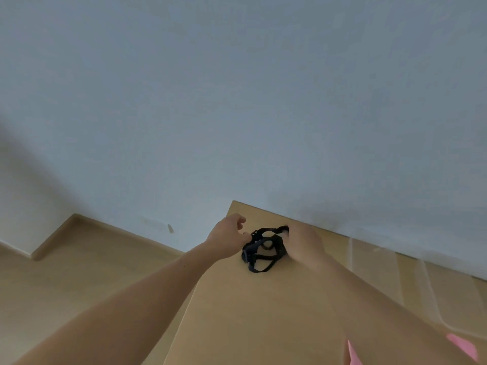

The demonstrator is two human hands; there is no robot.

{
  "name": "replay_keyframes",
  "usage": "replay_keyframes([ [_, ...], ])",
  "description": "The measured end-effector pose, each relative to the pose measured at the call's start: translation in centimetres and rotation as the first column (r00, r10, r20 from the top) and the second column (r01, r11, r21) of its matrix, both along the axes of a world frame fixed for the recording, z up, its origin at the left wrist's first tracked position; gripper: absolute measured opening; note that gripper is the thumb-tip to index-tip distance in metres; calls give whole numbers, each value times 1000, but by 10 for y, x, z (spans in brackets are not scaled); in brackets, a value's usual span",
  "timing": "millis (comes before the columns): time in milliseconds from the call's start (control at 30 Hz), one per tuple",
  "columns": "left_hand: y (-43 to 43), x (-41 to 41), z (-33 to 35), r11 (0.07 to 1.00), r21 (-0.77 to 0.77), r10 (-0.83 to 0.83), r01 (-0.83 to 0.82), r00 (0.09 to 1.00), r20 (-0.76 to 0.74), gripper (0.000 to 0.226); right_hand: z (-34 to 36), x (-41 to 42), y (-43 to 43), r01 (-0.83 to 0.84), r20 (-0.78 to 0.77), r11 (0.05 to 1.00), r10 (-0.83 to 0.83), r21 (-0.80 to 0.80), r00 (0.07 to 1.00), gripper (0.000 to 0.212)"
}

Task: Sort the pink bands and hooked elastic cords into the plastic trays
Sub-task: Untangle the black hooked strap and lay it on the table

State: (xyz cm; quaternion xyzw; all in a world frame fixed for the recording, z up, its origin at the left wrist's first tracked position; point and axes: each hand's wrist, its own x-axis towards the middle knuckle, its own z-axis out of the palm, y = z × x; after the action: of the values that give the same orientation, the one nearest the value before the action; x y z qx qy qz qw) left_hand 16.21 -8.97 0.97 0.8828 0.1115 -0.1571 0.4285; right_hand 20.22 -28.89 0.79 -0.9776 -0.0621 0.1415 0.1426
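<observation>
Pink bands show nearest the lens, as blurred scraps well below and right of the cords, cut off by the frame's edge. That black tangle of cords lies on the tan table, close to its far corner, and both forearms reach up to it.

Just left of the cords, the left hand has curled fingers, and its thumb and fingertip look pinched on the tangle's near end. Just right of the cords, the right hand covers their edge. It is smeared by blur and its fingers are hidden, so I cannot tell whether it grips.

My read: a cord bundle is being picked up or pulled apart, ahead of dropping it in a tray. Next comes a firm hold, a clean lift without snagging hooks, then a carry to the right.

Faint translucent outlines right of the cords may be the trays, but they are too pale to confirm. Wall fills most of the view.
</observation>
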Motion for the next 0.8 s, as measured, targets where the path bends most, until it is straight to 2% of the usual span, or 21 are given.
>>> replay_keyframes([
  [67,-11,7,13,996,-48,-69,70,997,20,64,28,5,-3,64,-6,976,-64,209,998,19],
  [167,-32,16,41,968,-103,-224,228,973,48,76,73,5,-12,99,-87,878,-66,468,994,11],
  [200,-40,18,51,956,-110,-268,273,962,52,70,87,3,-17,92,-103,855,-45,511,994,9],
  [300,-61,23,74,933,-160,-305,321,945,120,16,122,-4,-34,84,-70,784,-52,615,996,7],
  [400,-79,26,108,898,-352,-222,265,962,158,13,151,-11,-63,115,-36,667,-130,736,991,4],
  [533,-107,30,162,856,-452,-144,253,955,261,9,173,-25,-115,136,-14,622,-197,771,980,14],
  [667,-152,26,201,783,-572,-60,242,946,318,10,185,-42,-163,149,13,716,-215,682,976,13],
  [800,-199,18,225,764,-617,63,187,931,360,10,200,-63,-223,171,23,700,-258,694,966,8],
])
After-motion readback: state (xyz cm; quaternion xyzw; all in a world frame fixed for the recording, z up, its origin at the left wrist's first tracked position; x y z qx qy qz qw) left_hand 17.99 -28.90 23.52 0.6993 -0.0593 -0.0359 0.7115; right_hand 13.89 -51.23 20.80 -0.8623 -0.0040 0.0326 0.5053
